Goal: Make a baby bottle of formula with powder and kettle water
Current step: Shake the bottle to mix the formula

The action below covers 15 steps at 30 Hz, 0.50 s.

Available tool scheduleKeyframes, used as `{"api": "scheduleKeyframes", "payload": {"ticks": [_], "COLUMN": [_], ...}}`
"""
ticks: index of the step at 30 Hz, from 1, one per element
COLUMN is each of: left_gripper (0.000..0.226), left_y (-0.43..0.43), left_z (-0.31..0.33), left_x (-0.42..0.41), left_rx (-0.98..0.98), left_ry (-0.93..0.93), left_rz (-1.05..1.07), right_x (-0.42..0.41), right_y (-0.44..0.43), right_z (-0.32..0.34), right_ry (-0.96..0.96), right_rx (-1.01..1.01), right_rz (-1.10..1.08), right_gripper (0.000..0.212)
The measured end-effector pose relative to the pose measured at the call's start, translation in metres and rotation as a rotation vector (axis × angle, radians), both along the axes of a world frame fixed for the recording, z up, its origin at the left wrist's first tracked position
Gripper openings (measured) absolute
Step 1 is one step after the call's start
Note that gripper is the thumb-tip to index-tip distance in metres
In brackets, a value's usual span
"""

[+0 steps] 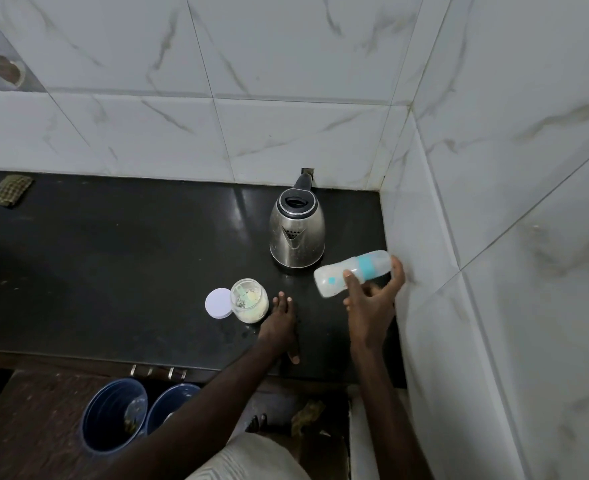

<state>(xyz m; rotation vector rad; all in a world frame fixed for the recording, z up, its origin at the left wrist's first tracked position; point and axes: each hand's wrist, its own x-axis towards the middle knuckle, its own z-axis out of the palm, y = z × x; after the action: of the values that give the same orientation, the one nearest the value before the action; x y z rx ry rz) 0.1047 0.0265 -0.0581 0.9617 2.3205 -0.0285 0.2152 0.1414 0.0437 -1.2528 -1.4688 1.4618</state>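
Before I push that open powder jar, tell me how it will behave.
The powder jar looks short and wide, so it probably slides rather than tips on the glossy counter. It seems part full, so likely light. Its lid lies beside it, so a shove could spill powder.

the left side of the black tabletop (113, 265) is wide and bare. on the right, the kettle (296, 233), jar (249, 300) and side wall (424, 237) crowd together.

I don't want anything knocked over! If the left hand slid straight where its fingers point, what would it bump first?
Probably the kettle. The left hand lies flat on the counter, fingers aimed at the kettle's base. The powder jar sits beside them, so it would likely be missed.
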Motion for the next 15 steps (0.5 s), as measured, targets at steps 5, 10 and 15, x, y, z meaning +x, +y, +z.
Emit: {"api": "scheduleKeyframes", "payload": {"ticks": [5, 10, 15], "left_gripper": [0.157, 0.158, 0.157], "left_y": [0.001, 0.0, -0.001], "left_z": [0.001, 0.0, 0.003], "left_x": [0.0, 0.0, 0.001], "left_rx": [-0.001, 0.019, 0.061], "left_ry": [-0.006, -0.012, -0.044], "left_rz": [-0.008, 0.023, 0.022], "right_x": [0.001, -0.001, 0.0], "right_y": [-0.012, 0.0, -0.014], "right_z": [-0.015, -0.006, -0.016], "right_ry": [-0.145, 0.018, -0.129], "right_rx": [0.084, -0.021, 0.052], "right_rz": [0.279, -0.023, 0.333], "right_gripper": [0.087, 0.079, 0.086]}}
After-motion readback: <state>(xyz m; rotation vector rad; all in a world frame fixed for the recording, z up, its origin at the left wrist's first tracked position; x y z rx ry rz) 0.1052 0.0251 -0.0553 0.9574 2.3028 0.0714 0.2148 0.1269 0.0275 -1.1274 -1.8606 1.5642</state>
